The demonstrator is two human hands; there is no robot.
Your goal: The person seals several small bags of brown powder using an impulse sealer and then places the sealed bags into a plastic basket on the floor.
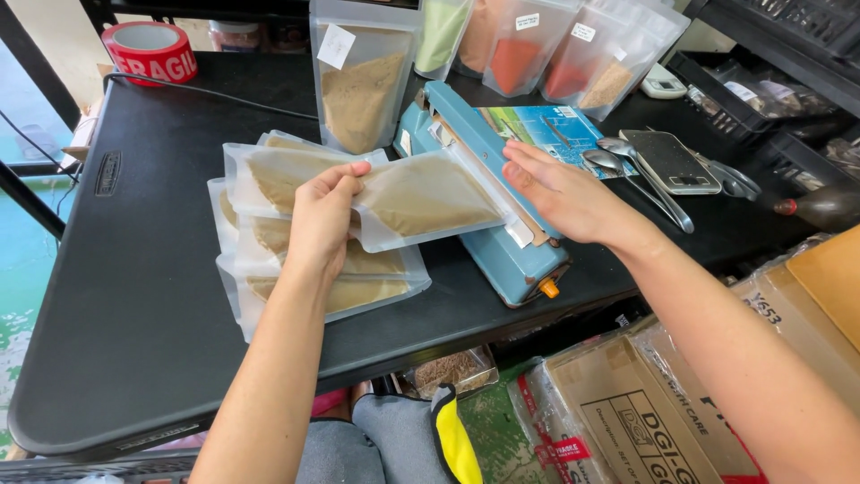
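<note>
Cardboard boxes [645,421] sit nearest, at about four o'clock below the table edge, with a grey trouser knee and a yellow strip showing at six o'clock. Above them spreads the black table [134,296].

Rising from six o'clock, the left hand [321,224] closes thumb and fingers on the left end of a clear pouch of tan powder [425,197], which it holds level at the centre of the view. The pouch's right edge lies in the mouth of the blue heat sealer [502,251], whose arm stands raised. Under and behind the left hand, at nine o'clock from the held pouch, is a loose stack of similar filled pouches [269,233] lying flat on the table.

The right hand [564,193] comes in from four o'clock, palm down, fingers straight and spread flat, holding nothing; its fingertips are at the sealer's arm, just beside the pouch's right edge.

Farther on, at two o'clock, lie metal spoons [627,175] and a small digital scale [670,161]. At twelve o'clock stand upright pouches [363,85] of tan, green and red powders. A red tape roll [148,52] rests at ten o'clock.
</note>
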